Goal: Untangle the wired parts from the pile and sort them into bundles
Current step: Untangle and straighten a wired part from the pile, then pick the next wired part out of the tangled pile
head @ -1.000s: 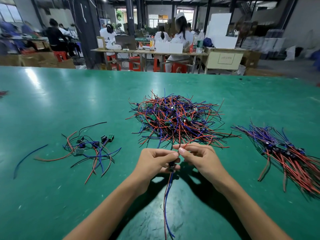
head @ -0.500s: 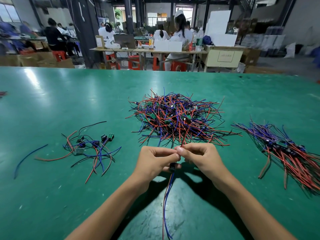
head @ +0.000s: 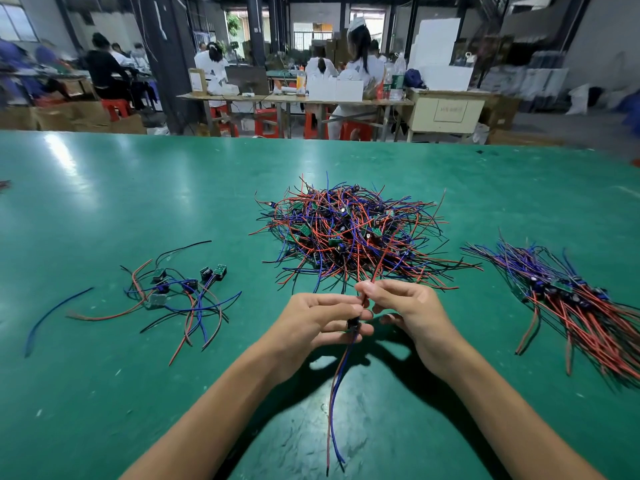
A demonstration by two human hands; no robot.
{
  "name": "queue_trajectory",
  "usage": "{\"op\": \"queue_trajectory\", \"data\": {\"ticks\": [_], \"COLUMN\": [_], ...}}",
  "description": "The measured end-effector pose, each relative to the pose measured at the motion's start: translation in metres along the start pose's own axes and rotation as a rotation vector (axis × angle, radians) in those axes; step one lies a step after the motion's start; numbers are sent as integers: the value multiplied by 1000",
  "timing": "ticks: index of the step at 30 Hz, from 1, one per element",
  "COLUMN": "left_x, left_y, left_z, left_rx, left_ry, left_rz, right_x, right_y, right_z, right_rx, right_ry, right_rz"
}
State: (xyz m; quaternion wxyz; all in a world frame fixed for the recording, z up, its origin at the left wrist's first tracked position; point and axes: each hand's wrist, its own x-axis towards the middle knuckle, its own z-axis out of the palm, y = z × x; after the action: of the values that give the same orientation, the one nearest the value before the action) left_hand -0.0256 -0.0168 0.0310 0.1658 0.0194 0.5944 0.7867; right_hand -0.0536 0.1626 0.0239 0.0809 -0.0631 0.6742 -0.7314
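At the frame's centre, the left hand (head: 317, 318) grips a small wired part (head: 353, 323), its leads trailing down; the right hand (head: 405, 306) pinches its upper wires just below the pile (head: 349, 230); best drawn out slowly (snags likely), then laid on the bundle (head: 568, 299) at right.

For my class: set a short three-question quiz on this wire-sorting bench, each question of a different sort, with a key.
1. True or false: the left hand and the right hand both hold one wired part.
2. Which group lies on the person's right? A) the tangled pile B) the aligned bundle C) the loose scattered parts
3. Fill in: the held part's red and blue wires hang toward the ____ edge of the green table.

Key: 1 true; 2 B; 3 near.
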Motion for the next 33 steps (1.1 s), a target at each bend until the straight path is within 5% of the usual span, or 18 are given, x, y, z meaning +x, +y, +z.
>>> {"op": "queue_trajectory", "data": {"ticks": [13,19,25,33], "left_x": [2,2,2,-2], "left_y": [-6,-9,-1,12], "left_z": [2,6,2,-12], "left_rx": [182,332,310,284], "left_ry": [141,-47,-121,-208], "left_rz": [157,162,102,-22], "right_x": [-9,3,4,4], "right_y": [12,6,-2,-15], "right_z": [37,27,16,1], "right_rx": [-103,42,171,700], "right_ry": [20,336,385,144], "right_rz": [-155,-20,4,273]}}
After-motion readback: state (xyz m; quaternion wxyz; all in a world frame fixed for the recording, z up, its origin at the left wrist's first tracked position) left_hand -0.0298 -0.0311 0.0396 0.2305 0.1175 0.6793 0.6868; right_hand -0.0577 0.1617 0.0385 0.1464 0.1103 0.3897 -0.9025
